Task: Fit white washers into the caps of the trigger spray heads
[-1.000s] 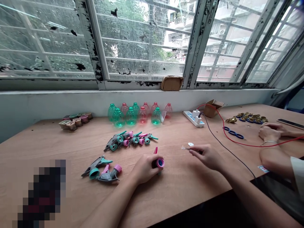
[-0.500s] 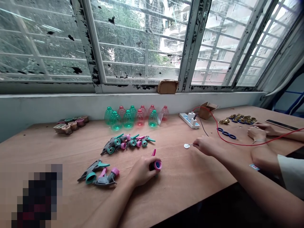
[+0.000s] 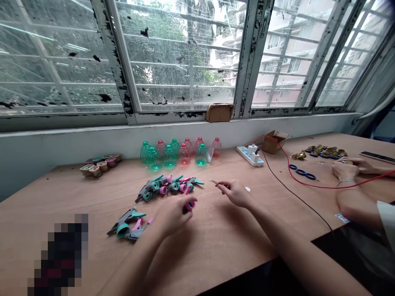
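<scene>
A plywood worktop point(image 3: 216, 242) stretches under a barred window, with a row of green and red plastic bottles point(image 3: 173, 154) standing beyond both hands. Just ahead of the left hand point(image 3: 173, 216) lies a heap of teal-and-pink spray trigger heads point(image 3: 163, 185), and a smaller pile of trigger heads point(image 3: 126, 226) sits to its left. The left grip is closed around a pink-collared trigger part point(image 3: 190, 205), probably light, stiff plastic, safest held by its collar. The right hand point(image 3: 236, 193) pinches fine metal tweezers point(image 3: 214, 181), whose slim, springy tips look better for delicate pickups than for force. A small white disc point(image 3: 247, 189) lies just beyond the right grip.
</scene>
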Motion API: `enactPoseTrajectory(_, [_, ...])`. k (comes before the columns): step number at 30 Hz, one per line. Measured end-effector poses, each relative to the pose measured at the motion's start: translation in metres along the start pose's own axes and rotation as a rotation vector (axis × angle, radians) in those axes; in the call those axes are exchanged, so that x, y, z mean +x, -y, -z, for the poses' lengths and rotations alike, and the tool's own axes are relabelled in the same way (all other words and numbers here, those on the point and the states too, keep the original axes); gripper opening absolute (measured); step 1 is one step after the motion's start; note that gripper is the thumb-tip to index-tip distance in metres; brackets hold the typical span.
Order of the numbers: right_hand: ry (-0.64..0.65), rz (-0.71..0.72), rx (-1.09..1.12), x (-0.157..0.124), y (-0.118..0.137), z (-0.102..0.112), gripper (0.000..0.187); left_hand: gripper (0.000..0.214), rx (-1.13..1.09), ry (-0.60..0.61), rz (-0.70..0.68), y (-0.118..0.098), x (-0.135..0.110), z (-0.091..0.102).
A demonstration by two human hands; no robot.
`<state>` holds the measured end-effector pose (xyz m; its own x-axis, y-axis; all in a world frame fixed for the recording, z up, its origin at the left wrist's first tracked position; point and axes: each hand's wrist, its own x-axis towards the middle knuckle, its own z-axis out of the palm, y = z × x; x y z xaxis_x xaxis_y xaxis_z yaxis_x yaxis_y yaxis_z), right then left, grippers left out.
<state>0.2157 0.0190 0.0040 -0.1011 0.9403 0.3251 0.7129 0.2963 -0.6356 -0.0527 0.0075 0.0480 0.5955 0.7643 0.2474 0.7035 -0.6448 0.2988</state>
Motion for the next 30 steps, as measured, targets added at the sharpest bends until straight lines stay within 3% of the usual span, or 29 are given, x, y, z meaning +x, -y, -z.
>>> enactPoseTrajectory(3, [-0.07, 0.036, 0.08, 0.002, 0.009, -0.026, 0.037, 0.035, 0.096, -0.056, 0.203, 0.021, -0.006, 0.04])
enactPoseTrajectory(6, [-0.007, 0.094, 0.067, -0.003, 0.007, -0.036, 0.032, 0.036, 0.123, 0.029, 0.318, 0.048, -0.016, 0.061])
enactPoseTrajectory(12, [0.045, 0.133, 0.063, -0.009, 0.003, -0.033, 0.026, 0.044, -0.013, 0.135, 0.34, 0.079, -0.032, 0.055])
enactPoseTrajectory(16, [0.041, 0.104, 0.099, -0.007, 0.004, -0.032, 0.025, 0.048, 0.012, 0.008, 0.443, 0.093, -0.023, 0.062])
enactPoseTrajectory(19, [0.039, 0.104, 0.121, -0.006, 0.004, -0.032, 0.026, 0.048, 0.15, -0.095, 0.343, 0.11, -0.006, 0.064])
enactPoseTrajectory(22, [0.032, 0.104, 0.144, -0.006, 0.002, -0.032, 0.027, 0.049, 0.201, -0.044, 0.217, 0.13, 0.014, 0.058])
enactPoseTrajectory(25, [0.031, 0.098, 0.149, -0.006, 0.0, -0.032, 0.029, 0.041, 0.245, 0.048, 0.21, 0.145, 0.027, 0.051])
enactPoseTrajectory(27, [0.034, 0.095, 0.152, -0.006, -0.002, -0.033, 0.03, 0.04, 0.256, 0.051, 0.222, 0.147, 0.029, 0.048])
enactPoseTrajectory(30, [0.039, 0.096, 0.173, -0.006, -0.004, -0.033, 0.03, 0.043, 0.24, -0.077, 0.278, 0.137, 0.026, 0.05])
